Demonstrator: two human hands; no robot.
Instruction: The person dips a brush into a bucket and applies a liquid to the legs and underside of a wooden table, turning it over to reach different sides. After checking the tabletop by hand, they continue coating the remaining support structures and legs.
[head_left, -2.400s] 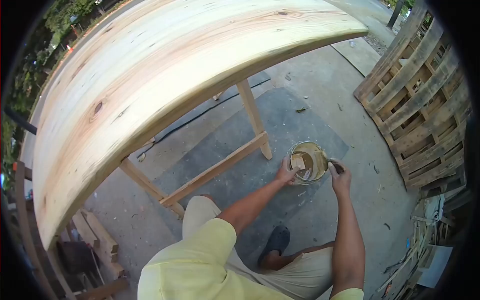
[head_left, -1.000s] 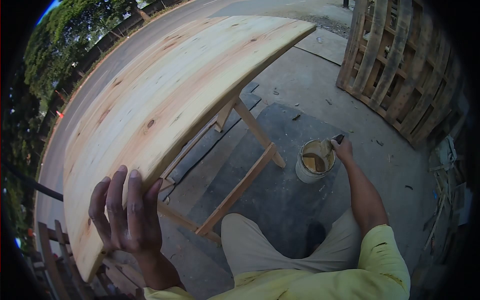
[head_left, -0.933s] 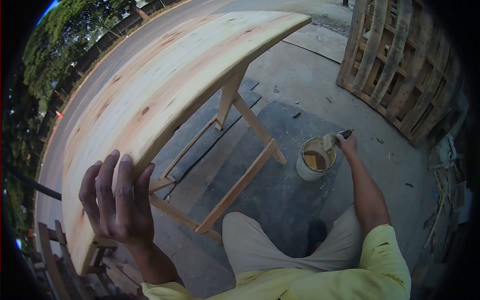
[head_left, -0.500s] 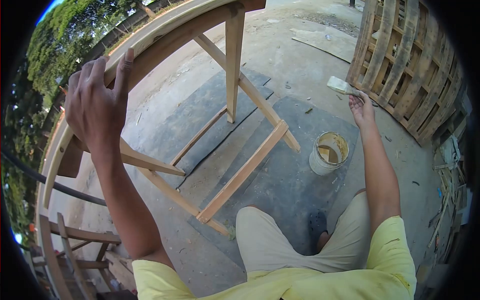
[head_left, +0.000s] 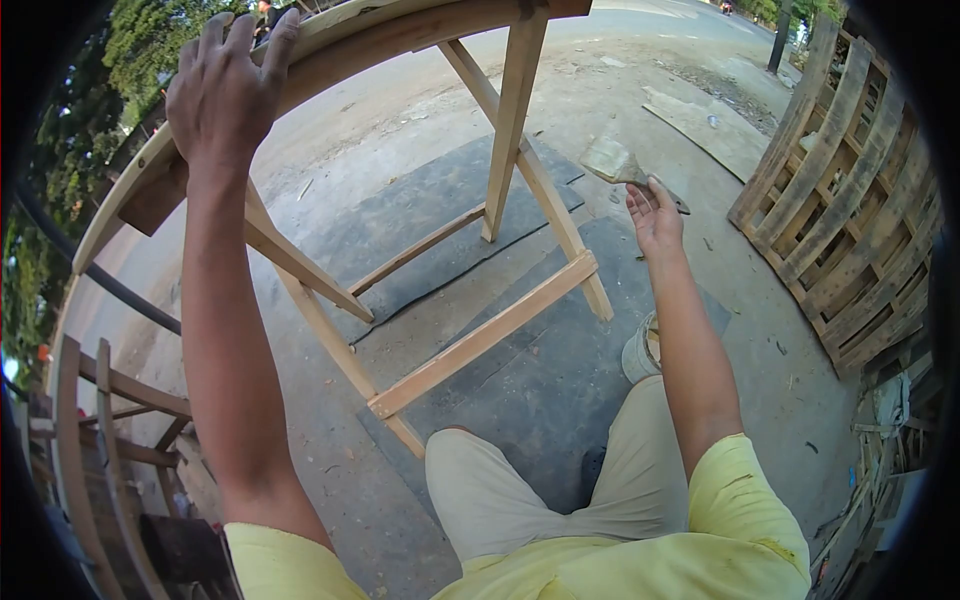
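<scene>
1. Brush (head_left: 612,160): prob. light, handle stiff, bristles soft & wet. My R hand (head_left: 655,215): fingers clenched on handle, held up beside table leg (head_left: 510,120).
2. My L hand (head_left: 225,85): fingers hooked over table rim (head_left: 400,30); top prob. heavy, rigid.

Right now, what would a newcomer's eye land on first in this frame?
The left hand, raised at upper left, grips the rim of the pale wooden tabletop, seen from below with its slanted timber legs. At centre right, the right hand holds up a flat paintbrush with wet tan bristles. Weathered wooden pallets stand along the right edge.
</scene>
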